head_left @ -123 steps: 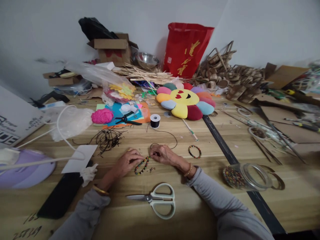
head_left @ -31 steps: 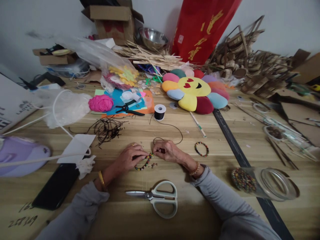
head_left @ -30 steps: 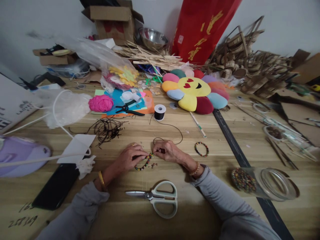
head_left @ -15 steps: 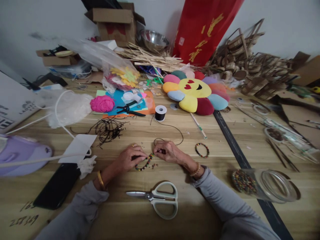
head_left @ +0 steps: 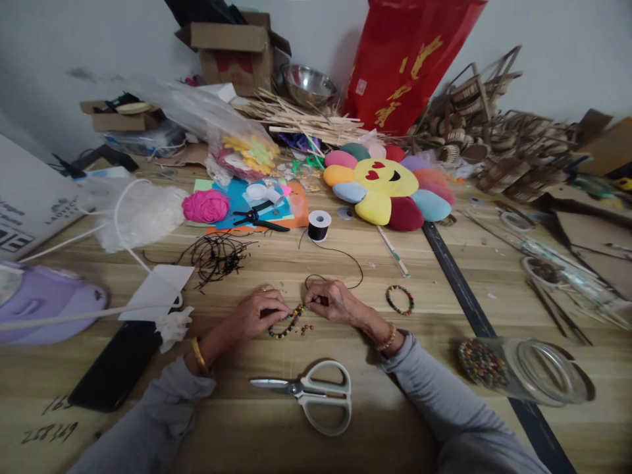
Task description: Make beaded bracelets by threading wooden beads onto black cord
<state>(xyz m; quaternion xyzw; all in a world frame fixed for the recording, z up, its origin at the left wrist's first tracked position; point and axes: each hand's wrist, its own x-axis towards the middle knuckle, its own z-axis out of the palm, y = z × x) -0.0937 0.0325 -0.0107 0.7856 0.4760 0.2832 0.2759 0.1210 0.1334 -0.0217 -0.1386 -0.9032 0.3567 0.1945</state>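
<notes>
A loop of small multicoloured beads (head_left: 286, 330) lies on the table between my two hands. My left hand (head_left: 259, 313) pinches at the loop's upper left, thumb and forefinger together. My right hand (head_left: 333, 301) is closed in a pinch by the loop's upper right end, its fingertips hiding what exactly they grip. Thin black cord (head_left: 359, 260) curves from a white spool (head_left: 318, 225) down to my right hand. Several loose beads (head_left: 307, 328) sit just right of the loop. A finished-looking bead bracelet (head_left: 399, 299) rests farther right.
Scissors (head_left: 306, 390) lie nearest me, blades pointing left. A clear jar (head_left: 523, 368) with beads lies on its side at right. Cord scraps (head_left: 217, 257), black pliers (head_left: 254, 217) and a black phone (head_left: 116, 368) are at left. Behind is a flower cushion (head_left: 388, 181).
The whole view has shifted slightly down and right. Both hands keep nearly the same pinch beside the bead loop, with only slight finger movement.
</notes>
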